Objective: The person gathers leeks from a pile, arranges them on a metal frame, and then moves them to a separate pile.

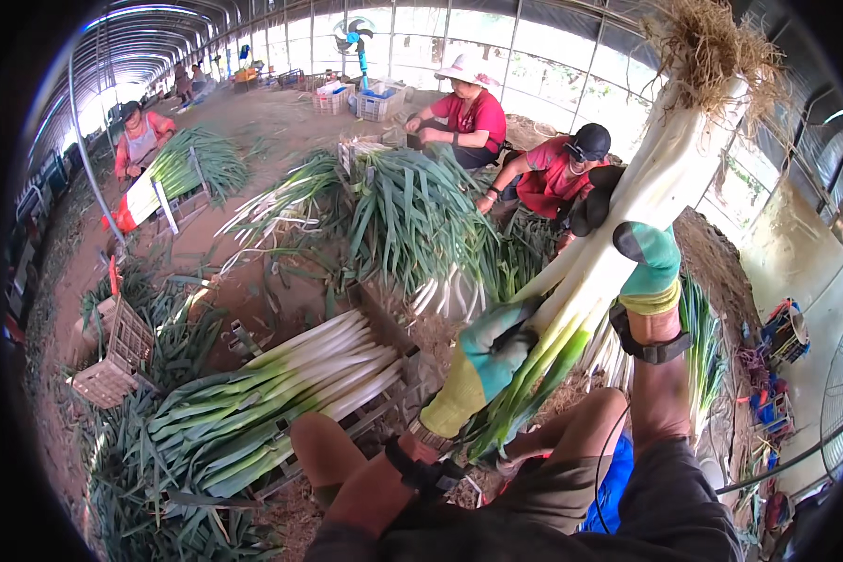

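I hold several thick Welsh onions aslant in front of me. Their brown, shaggy roots point up to the right, while the green leaves hang toward my knees. My right hand, in a green and yellow work glove, grips the white stalks below the roots. Lower down, my left hand, gloved alike, closes around the stalks where they turn green. Left of my knee, a low rack bears a layer of cleaned onions, white ends toward the far side.
Leaf waste covers the ground at lower left, near a plastic crate. A large onion heap lies ahead. Two co-workers in red sit beyond it; another person works at far left. More onions lie at right.
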`<state>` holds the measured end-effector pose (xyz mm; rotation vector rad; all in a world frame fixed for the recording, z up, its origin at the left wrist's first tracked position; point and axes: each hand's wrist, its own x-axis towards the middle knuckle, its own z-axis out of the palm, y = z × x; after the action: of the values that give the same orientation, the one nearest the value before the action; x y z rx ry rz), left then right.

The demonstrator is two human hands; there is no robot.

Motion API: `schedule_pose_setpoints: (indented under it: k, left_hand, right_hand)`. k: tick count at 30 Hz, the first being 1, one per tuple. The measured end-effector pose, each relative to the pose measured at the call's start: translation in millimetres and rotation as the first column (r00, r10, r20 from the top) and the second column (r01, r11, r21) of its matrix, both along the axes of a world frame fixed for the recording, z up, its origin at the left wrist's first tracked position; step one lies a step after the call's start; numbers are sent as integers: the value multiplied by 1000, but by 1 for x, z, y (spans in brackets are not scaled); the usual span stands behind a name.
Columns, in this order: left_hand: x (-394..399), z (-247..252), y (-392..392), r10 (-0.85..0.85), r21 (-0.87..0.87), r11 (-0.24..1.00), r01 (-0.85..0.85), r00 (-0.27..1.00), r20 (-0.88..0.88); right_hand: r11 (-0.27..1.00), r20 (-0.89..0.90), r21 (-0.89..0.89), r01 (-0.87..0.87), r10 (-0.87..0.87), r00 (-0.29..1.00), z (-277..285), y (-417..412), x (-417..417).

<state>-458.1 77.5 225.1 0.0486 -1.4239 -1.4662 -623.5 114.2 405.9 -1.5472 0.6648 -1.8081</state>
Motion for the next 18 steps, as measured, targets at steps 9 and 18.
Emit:
schedule_pose_setpoints:
  k: [9, 18]
  left_hand:
    - [10, -12, -4, 153, -130, 978, -162, 985, -76]
    - [47, 35, 2, 531, -508, 768, -391, 831, 163]
  right_hand:
    - [995, -40, 73, 70, -67, 997, -8, 11, 4]
    - [979, -152, 95, 179, -163, 975, 5, 8, 14]
